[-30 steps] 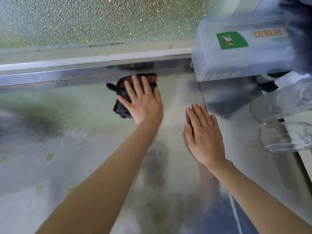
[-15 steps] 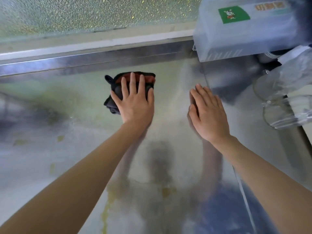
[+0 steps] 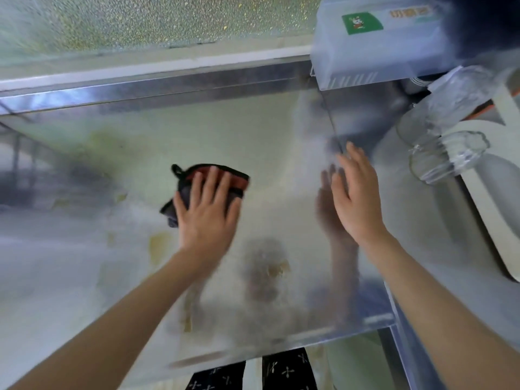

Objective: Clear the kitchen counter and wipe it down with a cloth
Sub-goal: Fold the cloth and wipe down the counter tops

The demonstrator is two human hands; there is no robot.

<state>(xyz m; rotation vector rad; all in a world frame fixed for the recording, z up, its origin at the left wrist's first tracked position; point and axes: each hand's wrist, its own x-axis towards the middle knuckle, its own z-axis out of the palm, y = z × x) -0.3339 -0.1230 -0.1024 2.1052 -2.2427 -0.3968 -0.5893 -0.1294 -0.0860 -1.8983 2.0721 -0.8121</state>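
A shiny steel counter (image 3: pixel 84 249) fills the view, with yellowish stains left of centre. A dark cloth with a red band (image 3: pixel 197 175) lies flat on it near the middle. My left hand (image 3: pixel 206 212) presses down on the cloth with the fingers spread over it. My right hand (image 3: pixel 356 198) rests flat on the bare steel to the right, fingers together, holding nothing. Its reflection shows beside it.
A clear plastic box with a green label (image 3: pixel 380 40) stands at the back right. Glass jars (image 3: pixel 447 156) and a white board or tray (image 3: pixel 501 209) crowd the right side. A steel rim (image 3: pixel 140 88) and pebbled glass wall bound the back. The counter's front edge (image 3: pixel 281 344) is near.
My left hand has drawn the cloth from the back rim toward me, across the counter's middle. The right hand stays flat on the steel. The view has tilted down, showing the front edge.
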